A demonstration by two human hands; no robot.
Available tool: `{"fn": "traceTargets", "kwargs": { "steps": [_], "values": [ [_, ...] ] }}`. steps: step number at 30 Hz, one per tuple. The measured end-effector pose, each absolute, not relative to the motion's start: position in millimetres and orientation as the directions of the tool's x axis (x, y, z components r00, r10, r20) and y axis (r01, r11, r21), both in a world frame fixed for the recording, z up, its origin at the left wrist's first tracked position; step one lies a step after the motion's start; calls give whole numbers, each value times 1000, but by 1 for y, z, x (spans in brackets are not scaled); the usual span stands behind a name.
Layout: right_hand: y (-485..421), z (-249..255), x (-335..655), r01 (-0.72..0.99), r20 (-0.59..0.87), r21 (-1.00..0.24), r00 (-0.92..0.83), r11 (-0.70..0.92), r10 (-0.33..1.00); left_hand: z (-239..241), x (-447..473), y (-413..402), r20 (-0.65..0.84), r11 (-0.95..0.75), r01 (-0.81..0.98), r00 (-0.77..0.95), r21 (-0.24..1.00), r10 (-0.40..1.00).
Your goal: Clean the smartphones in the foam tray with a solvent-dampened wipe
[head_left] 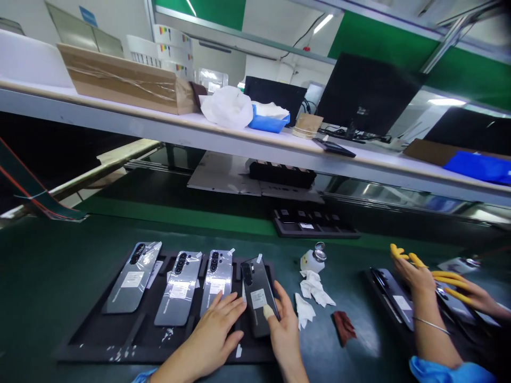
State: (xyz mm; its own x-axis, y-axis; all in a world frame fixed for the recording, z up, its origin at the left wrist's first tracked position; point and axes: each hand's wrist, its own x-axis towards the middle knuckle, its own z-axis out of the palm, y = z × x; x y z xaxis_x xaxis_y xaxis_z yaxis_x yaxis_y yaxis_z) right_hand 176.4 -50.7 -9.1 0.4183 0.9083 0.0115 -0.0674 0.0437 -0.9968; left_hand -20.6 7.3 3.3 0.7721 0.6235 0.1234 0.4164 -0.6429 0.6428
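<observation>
Three silver-grey phones (179, 287) lie back-up, side by side, on a black foam tray (99, 332), each under clear film with a white label. A fourth, darker phone (258, 298) is tilted up at the tray's right end. My right hand (284, 329) grips its right edge, thumb on its back. My left hand (213, 332) rests flat with fingers spread on the tray just left of that phone, near the third phone's lower end.
White wipes (313, 290), a small dispenser bottle (313, 259) and a dark red cloth (344, 325) lie right of the tray. A co-worker's hands (415, 274) with yellow finger cots handle phones at the right. A shelf (255, 141) with boxes and monitors spans above.
</observation>
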Motion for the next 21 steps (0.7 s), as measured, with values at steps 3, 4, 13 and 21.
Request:
{"fn": "traceTargets", "kwargs": {
  "steps": [3,4,13,21],
  "values": [
    [-50,-7,185,36,93,-996,411,86,907,6,-20,10,142,-557,355,737,751,661],
    [-50,-8,186,80,117,-993,412,92,904,9,-19,12,136,-481,322,701,816,700],
    [-61,-22,182,567,389,-812,353,136,851,47,32,70,-165,151,65,446,986,880],
    [-63,-19,165,701,564,-688,354,187,746,59,50,99,-436,490,-21,425,872,793]
  ]
}}
